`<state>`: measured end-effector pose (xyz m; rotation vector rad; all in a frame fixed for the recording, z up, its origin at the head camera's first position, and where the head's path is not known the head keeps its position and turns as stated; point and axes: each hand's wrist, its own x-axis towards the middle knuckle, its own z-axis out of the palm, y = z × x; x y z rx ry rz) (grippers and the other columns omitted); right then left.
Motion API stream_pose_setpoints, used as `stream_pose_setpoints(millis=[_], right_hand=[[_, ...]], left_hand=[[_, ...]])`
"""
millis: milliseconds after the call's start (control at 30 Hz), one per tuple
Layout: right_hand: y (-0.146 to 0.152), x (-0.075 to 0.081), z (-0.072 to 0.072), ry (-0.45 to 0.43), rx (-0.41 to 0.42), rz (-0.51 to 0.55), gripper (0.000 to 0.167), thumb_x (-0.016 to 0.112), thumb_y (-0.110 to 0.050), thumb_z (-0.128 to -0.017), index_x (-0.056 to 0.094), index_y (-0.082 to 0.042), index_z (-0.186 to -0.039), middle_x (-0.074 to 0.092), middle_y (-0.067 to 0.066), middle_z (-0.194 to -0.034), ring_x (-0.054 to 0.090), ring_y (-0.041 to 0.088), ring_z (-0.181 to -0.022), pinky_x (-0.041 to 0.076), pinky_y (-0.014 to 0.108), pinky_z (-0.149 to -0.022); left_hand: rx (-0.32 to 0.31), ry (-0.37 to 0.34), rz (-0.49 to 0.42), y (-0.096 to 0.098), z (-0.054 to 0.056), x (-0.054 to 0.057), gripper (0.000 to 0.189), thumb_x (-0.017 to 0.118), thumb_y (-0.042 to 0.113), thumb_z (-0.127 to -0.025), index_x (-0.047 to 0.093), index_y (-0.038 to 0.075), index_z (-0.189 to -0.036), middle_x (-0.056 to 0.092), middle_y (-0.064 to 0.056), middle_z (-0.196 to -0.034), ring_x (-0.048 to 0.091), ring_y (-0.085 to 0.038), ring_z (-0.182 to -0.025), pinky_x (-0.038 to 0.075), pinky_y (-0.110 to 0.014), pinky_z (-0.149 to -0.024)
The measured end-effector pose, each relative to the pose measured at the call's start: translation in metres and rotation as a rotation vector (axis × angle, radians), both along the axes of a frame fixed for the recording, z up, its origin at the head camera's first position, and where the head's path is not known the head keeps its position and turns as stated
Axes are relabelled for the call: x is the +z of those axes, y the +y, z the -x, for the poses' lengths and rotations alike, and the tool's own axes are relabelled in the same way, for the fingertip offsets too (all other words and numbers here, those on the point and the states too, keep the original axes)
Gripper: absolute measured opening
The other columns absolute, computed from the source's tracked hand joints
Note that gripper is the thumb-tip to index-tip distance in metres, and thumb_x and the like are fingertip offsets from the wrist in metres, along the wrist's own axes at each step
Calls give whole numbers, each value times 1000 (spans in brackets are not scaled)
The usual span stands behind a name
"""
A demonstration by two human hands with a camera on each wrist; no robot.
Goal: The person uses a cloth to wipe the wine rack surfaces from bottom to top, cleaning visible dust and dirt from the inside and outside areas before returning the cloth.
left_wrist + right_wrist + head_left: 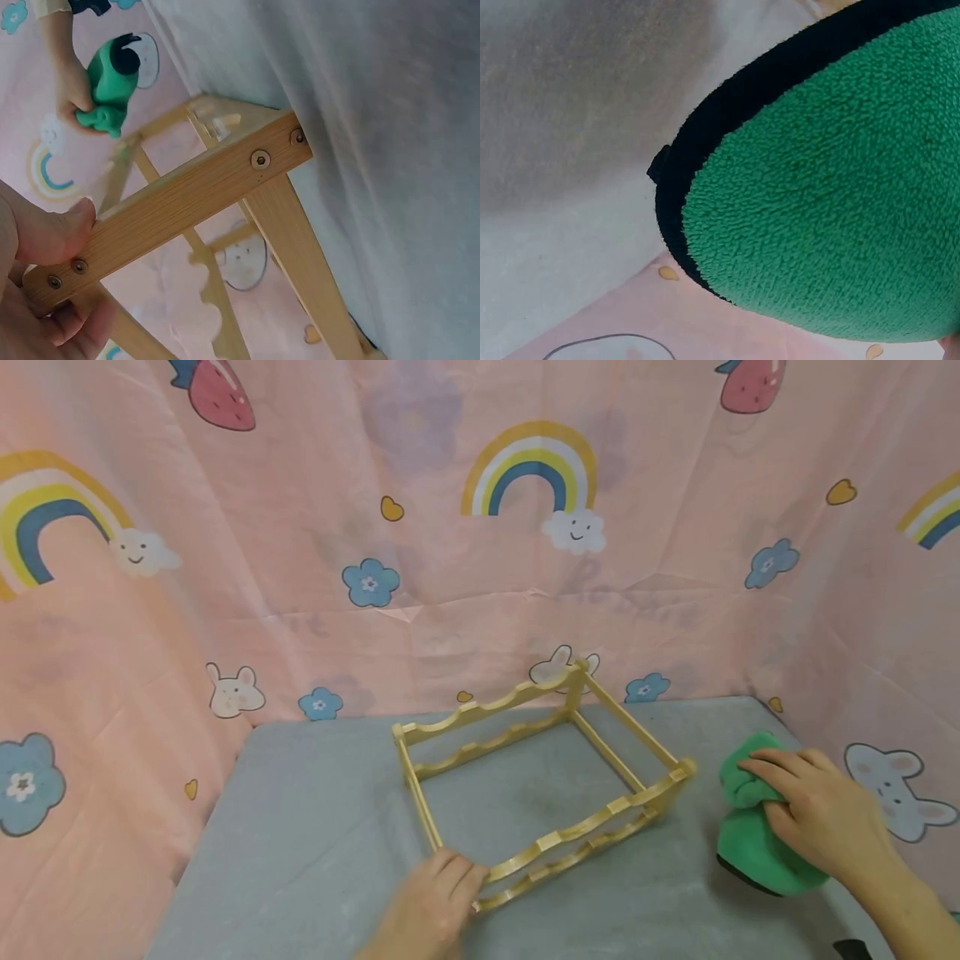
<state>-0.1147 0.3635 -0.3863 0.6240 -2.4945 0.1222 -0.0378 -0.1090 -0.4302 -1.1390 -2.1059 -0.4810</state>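
A light wooden rack [550, 841] with scalloped rails stands on the grey-covered table. My left hand [438, 902] grips its near left corner. In the left wrist view the thumb and fingers of that left hand [52, 236] pinch the end of a wooden bar [187, 187] fitted with metal screws. To the right of the rack, my right hand [828, 810] holds a bunched green cloth [765, 852] with black edging, apart from the rack. Close up in the right wrist view, the cloth [832, 187] shows a fuzzy terry surface and mostly hides the hand.
The table [300, 827] has a grey cover. A pink curtain [465, 568] printed with rainbows, flowers and rabbits hangs behind and at both sides. A small black object [852, 949] lies at the bottom right edge, only partly in view.
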Motion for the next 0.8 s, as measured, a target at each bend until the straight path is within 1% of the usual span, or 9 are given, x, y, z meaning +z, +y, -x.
stream_pose_setpoints(millis=[33,100,167,233,300,400,467,667,800], right_hand=[[1,0,1,4,2,0,50,68,3,-64,73,-8,-113,70,19,-116,59,39,-96,53,51,-48],[2,-1,2,17,15,1,49,67,2,-65,73,-7,-113,70,19,-115,59,38,-95,55,53,-52],[2,-1,3,27,27,-1,48,66,2,-65,74,-6,-112,70,19,-114,59,38,-93,56,54,-56],[3,-1,5,15,21,-3,48,66,2,-66,73,-6,-113,70,20,-115,59,38,-93,54,50,-51],[3,0,7,4,15,-1,49,67,3,-66,73,-6,-114,69,19,-116,59,38,-95,50,44,-46],[4,1,11,-16,5,3,50,68,3,-66,72,-7,-115,68,19,-118,58,39,-97,44,36,-41],[4,2,13,-23,5,7,51,68,4,-67,72,-6,-116,68,19,-120,58,39,-98,42,34,-40],[6,6,23,-94,-18,-11,49,68,6,-71,71,-3,-119,64,22,-127,55,46,-106,52,52,-48],[5,6,32,-174,-48,-32,49,68,6,-76,70,-3,-124,62,24,-130,54,48,-112,55,61,-62]], left_hand=[[10,2,2,-2,0,1,12,60,6,-97,70,2,-101,65,-2,-89,60,-16,-82,55,-23,-74],[29,6,3,-6,1,3,27,45,10,-107,70,4,-99,65,0,-88,60,-15,-81,56,-24,-71],[53,17,6,-10,2,5,41,31,10,-109,70,6,-98,65,1,-88,60,-15,-81,55,-24,-69],[69,4,11,-15,3,6,43,28,4,-106,70,6,-99,65,1,-89,60,-16,-83,54,-26,-67],[80,-25,20,-21,4,6,45,26,-5,-97,70,6,-100,66,0,-91,60,-18,-85,55,-29,-69],[100,-63,43,-29,5,6,35,40,-10,-88,70,4,-102,68,-2,-93,62,-21,-88,57,-35,-74],[113,-63,55,-33,7,6,31,52,-10,-80,69,4,-102,68,-4,-94,64,-23,-90,58,-38,-78],[135,-32,71,-40,12,9,28,76,2,-75,69,4,-102,68,-4,-96,66,-25,-94,59,-40,-80],[126,-33,76,-41,13,13,33,80,3,-72,70,4,-104,69,-3,-97,66,-24,-96,59,-40,-82]])
